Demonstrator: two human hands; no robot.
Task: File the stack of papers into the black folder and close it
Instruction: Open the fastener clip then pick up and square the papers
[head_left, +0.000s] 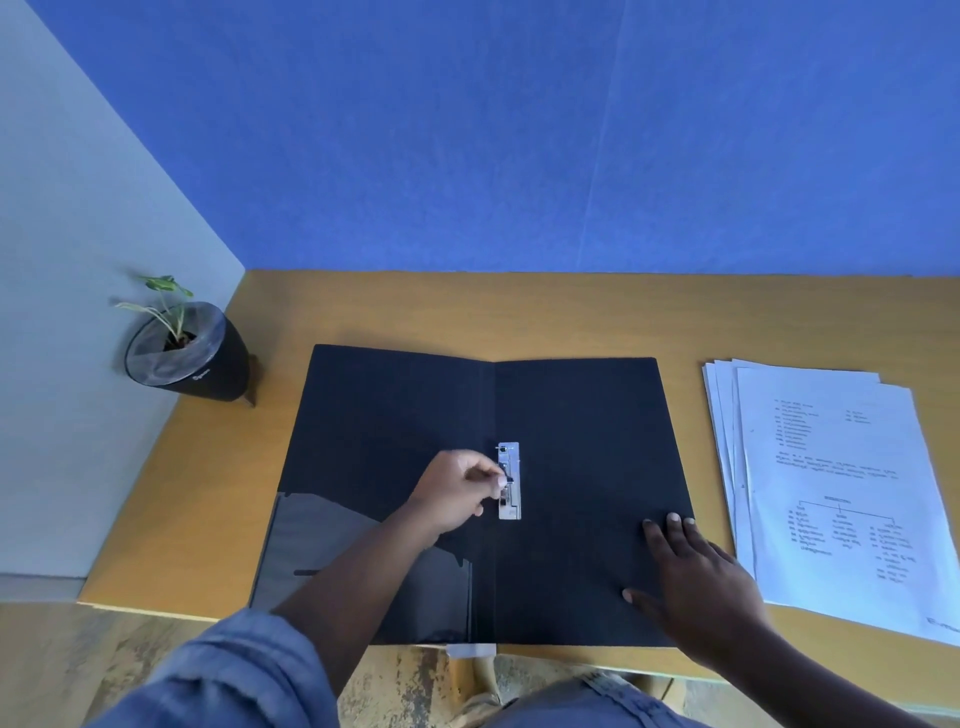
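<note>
Pinching metal clip (508, 480) at black folder (582, 467) spine with left hand (457, 491); right hand (696, 577) spread flat, nearer paper stack (831, 488) lying rightward, long axis front-to-back.

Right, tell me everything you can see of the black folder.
The black folder lies open and flat on the wooden desk, spine running away from the person, between a potted plant and a stack of papers. It looks like matte card or plastic. A shiny clear pocket covers the lower left flap. A metal clip sits beside the spine. The left hand pinches the clip; the right hand presses flat on the right flap. No papers are inside.
</note>
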